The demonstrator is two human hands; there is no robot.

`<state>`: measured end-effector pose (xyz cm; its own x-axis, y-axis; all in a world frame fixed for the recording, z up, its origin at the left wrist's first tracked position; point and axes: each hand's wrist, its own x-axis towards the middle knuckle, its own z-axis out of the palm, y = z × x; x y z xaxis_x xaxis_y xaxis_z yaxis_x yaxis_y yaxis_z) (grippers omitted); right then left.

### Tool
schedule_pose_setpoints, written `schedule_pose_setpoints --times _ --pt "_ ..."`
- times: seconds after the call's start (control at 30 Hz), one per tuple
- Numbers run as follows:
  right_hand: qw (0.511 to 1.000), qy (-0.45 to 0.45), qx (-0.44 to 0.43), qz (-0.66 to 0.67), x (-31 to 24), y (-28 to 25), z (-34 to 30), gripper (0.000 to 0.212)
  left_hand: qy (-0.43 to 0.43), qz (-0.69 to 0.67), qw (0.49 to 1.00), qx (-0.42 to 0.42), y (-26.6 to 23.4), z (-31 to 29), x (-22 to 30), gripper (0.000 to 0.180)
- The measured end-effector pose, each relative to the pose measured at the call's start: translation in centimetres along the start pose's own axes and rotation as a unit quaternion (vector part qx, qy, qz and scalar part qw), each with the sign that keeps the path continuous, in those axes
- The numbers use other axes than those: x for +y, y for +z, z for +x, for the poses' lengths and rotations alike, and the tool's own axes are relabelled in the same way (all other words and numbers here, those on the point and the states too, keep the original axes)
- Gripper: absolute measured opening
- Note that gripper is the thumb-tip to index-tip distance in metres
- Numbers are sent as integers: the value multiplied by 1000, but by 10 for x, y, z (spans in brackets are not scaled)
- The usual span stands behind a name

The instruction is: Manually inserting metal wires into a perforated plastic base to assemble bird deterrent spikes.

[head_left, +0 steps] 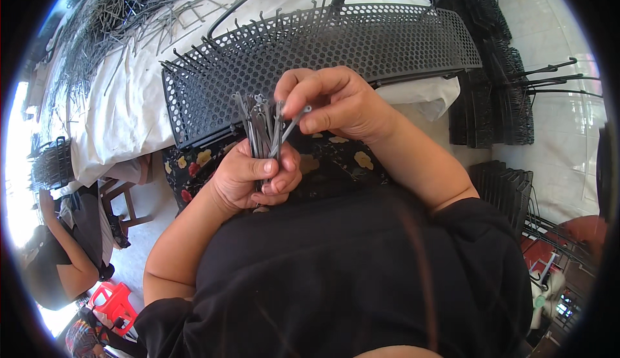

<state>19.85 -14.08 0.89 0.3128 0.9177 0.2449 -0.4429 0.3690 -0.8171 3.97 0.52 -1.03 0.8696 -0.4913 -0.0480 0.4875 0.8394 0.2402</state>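
We see the left hand [255, 177] closed in a fist around a bundle of thin grey metal pins [258, 128], held upright in front of the chest, their upper ends fanning out above the fingers. The right hand [336, 103] is curled over the top of the bundle, thumb and forefinger pinching a single pin [296, 120] near its upper end, so that it angles away from the others.

We judge each pin to be light and stiff, smooth enough to slip, and too narrow for anything but a fingertip pinch. A pinch close to the upper end, where the pin stands free of its neighbours, looks the surest hold. The bundle seems heavier and prone to sliding apart, so a full wrap around its lower half suits it; a loose fist could let pins drop through.

Just beyond the hands lies a long black mesh panel [361, 41] with honeycomb holes, resting on a bench [139, 109] covered with white cloth. Rows of pins stand along the panel's far and left edges. More loose pins are heaped on the cloth at upper left. Stacked black panels [500, 187] stand to the right, and another person [55, 254] sits at lower left.
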Motion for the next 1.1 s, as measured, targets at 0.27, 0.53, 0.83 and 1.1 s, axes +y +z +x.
schedule_pose_setpoints --times 0.27,0.53,0.83,1.1 --pt "963 -45 256 -75 -45 -42 11 9 15 51 993 105 4 1 -3 22" --pt "597 -293 340 -665 -74 -57 34 14 96 281 900 319 14 13 -11 24" --pt "431 -331 196 -816 -71 -73 45 12 99 291 867 391 11 15 -11 17" --pt "765 -94 321 -550 -40 -37 23 19 131 257 872 396 14 14 -12 11"
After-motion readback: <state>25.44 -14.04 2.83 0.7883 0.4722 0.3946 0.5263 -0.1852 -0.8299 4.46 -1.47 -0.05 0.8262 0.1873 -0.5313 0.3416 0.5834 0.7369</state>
